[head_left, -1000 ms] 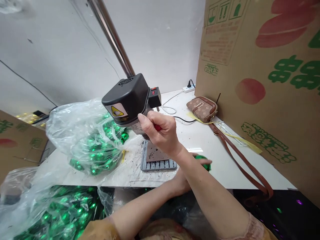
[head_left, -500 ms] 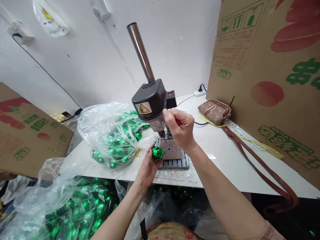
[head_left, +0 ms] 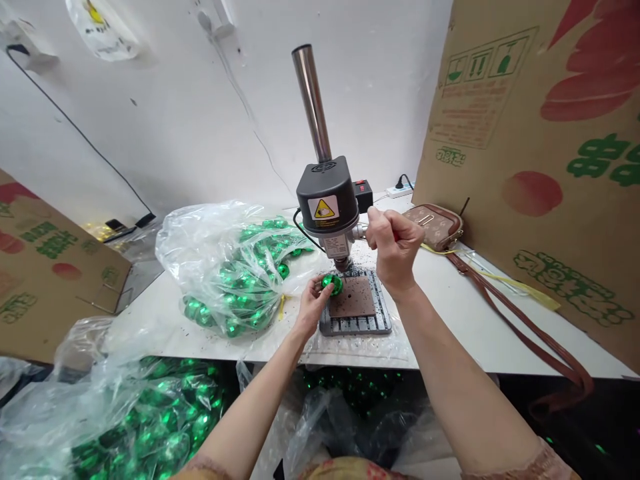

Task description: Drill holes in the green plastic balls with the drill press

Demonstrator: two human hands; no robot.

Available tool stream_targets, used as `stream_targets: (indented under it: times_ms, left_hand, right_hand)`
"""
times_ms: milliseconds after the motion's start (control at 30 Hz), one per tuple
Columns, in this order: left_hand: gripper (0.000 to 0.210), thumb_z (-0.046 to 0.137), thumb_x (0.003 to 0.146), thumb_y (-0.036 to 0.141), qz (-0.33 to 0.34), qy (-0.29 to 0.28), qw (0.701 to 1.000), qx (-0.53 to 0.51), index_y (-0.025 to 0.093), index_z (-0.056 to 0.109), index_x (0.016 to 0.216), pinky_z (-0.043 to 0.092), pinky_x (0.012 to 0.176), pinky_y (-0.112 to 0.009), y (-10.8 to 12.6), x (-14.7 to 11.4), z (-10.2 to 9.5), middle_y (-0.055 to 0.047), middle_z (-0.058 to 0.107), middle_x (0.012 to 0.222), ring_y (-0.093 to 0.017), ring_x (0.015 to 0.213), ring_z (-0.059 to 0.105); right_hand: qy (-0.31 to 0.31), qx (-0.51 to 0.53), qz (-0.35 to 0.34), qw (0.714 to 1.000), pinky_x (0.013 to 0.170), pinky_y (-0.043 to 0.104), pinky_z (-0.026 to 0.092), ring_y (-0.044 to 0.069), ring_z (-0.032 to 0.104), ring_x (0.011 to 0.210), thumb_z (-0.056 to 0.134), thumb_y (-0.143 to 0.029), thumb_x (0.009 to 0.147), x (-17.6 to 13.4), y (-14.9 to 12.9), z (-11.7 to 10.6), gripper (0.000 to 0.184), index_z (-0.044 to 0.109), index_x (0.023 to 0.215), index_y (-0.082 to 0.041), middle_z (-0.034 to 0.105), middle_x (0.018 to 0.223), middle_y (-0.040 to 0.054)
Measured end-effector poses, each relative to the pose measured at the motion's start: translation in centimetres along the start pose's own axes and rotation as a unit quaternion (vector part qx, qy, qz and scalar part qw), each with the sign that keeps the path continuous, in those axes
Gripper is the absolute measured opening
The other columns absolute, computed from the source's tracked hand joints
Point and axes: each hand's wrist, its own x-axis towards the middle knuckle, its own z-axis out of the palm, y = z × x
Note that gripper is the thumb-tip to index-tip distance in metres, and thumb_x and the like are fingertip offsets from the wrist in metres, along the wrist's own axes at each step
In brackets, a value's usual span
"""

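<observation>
A small bench drill press (head_left: 327,200) with a black motor housing and a steel column stands on the white table. My left hand (head_left: 314,303) pinches a shiny green faceted ball (head_left: 332,285) just below and left of the drill chuck (head_left: 343,263). Under the chuck a brown board (head_left: 354,299) with a dark hole lies on the slotted metal base (head_left: 383,320), sprinkled with dark bits. My right hand (head_left: 395,250) is closed around the feed handle at the right of the press; most of the handle is hidden by the fingers.
Left of the press sits a clear plastic bag (head_left: 200,233) of green balls. Another bag (head_left: 145,427) of them is lower, below the table edge. Large cartons (head_left: 475,187) flank the table. A brown handbag (head_left: 435,223) with a long strap rests at right.
The green ball in my left hand has moved from in front of the base up and inward, close under the chuck. My right hand stays on the handle; the view has shifted.
</observation>
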Motion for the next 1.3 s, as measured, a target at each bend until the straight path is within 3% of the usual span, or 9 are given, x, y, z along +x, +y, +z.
stream_targets:
  times_ms: [300,633,867,1133,1300]
  left_hand:
    - [0.060,0.086,0.074,0.052,0.033,-0.060,0.996,0.063,0.019,0.065,0.119,0.051,0.100,-0.038,-1.4,0.5,0.3,-0.008,0.073,0.113,-0.025,0.110,0.067]
    - [0.054,0.087,0.073,0.040,0.098,-0.056,0.976,0.184,0.020,0.069,0.120,0.047,0.103,-0.044,-1.8,-0.2,1.2,-0.011,0.071,0.118,-0.029,0.114,0.064]
    - [0.053,0.085,0.074,0.039,0.100,-0.049,0.971,0.210,0.020,0.067,0.120,0.050,0.098,-0.044,-1.7,-0.3,2.0,-0.009,0.071,0.112,-0.029,0.106,0.066]
    - [0.051,0.083,0.078,0.032,0.090,-0.077,0.977,0.176,0.020,0.063,0.123,0.050,0.102,-0.043,-2.1,-0.8,2.3,-0.010,0.069,0.121,-0.028,0.113,0.065]
    - [0.051,0.082,0.078,0.032,0.093,-0.074,0.974,0.191,0.021,0.062,0.124,0.049,0.104,-0.043,-1.9,-1.0,2.3,-0.009,0.069,0.122,-0.027,0.115,0.065]
  right_hand:
    - [-0.005,-0.006,-0.012,1.000,0.052,0.024,0.028,0.002,0.032,0.048,0.062,-0.045,0.092,0.0,-0.2,-0.1,0.056,0.036,0.050,-0.017,0.035,0.047,-0.0074]
    - [-0.001,0.004,-0.015,1.000,0.050,0.024,0.028,0.002,0.033,0.047,0.063,-0.041,0.092,0.0,-0.2,-0.1,0.055,0.035,0.051,-0.018,0.035,0.047,-0.0074]
    - [-0.002,0.003,-0.008,1.000,0.049,0.025,0.025,0.002,0.032,0.046,0.064,-0.039,0.092,0.0,-0.1,-0.2,0.055,0.034,0.051,-0.018,0.033,0.047,-0.0073]
    - [0.015,0.004,0.009,1.000,0.044,0.023,0.024,0.002,0.028,0.045,0.063,-0.030,0.092,3.3,-0.2,1.3,0.051,0.033,0.052,-0.019,0.032,0.047,-0.0073]
    - [-0.007,0.004,0.007,1.000,0.042,0.023,0.027,0.001,0.030,0.043,0.064,-0.034,0.092,3.1,-0.3,1.0,0.050,0.036,0.053,-0.019,0.034,0.047,-0.0078]
